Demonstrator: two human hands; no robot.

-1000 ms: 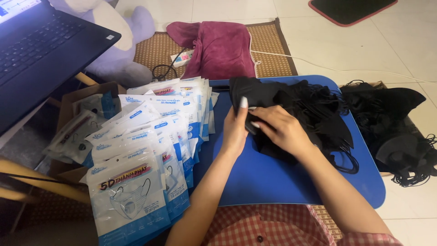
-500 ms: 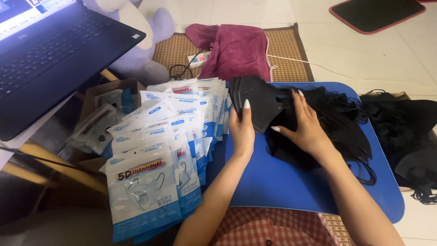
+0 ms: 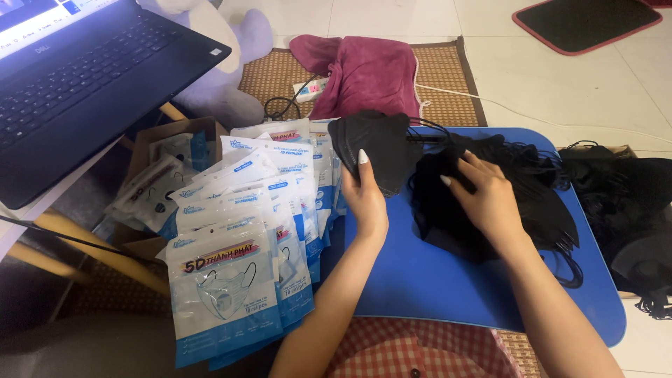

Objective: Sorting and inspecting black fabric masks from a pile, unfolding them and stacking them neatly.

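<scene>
I see left hand [image 3: 365,199] fingers clamped on black face mask [image 3: 374,147] | right hand [image 3: 483,199] fingers spread atop mask pile [image 3: 518,189] | light, floppy; I'd grip the folded edge

arms: bare, no sleeves | nails: long, pale polish | clothing: red-white check

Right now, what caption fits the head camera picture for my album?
Left hand lifts a black mask; right hand rests on the black mask pile.

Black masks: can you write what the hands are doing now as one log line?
left hand: holds black mask | right hand: on black mask pile | blue tray | packets beside
</scene>
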